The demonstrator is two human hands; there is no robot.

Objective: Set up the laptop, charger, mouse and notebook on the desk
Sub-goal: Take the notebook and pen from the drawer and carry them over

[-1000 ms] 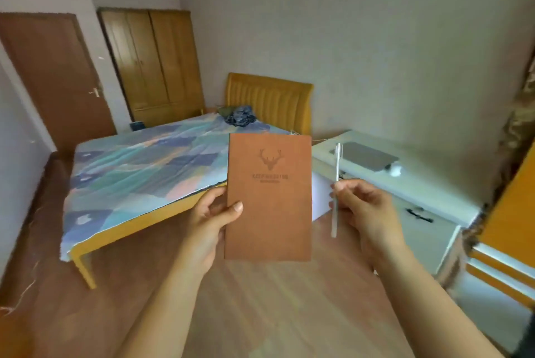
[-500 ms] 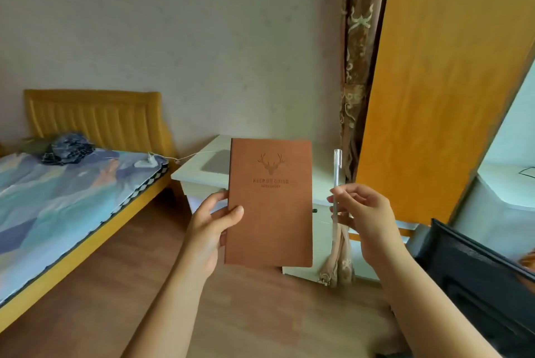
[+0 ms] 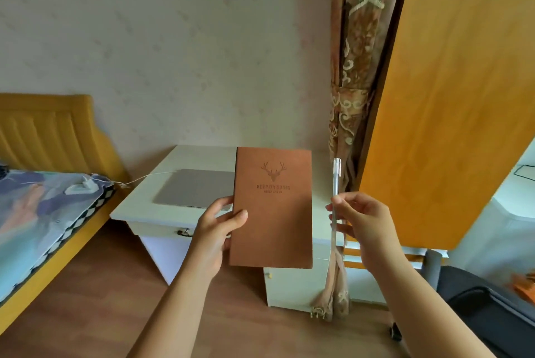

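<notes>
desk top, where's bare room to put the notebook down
On the desk, bare strips run left of the closed laptop and along the front edge. The cable crosses the left rear corner. The notebook in the left hand hides the right side.

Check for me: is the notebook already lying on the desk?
No, the left hand holds the notebook upright in the air, in front of the desk.

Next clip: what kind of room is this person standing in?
Most likely a home bedroom. A bed with a patterned cover and a padded yellow headboard stands at the left, a small white desk with a closed laptop sits beside it, and a patterned curtain hangs by the wall.
</notes>
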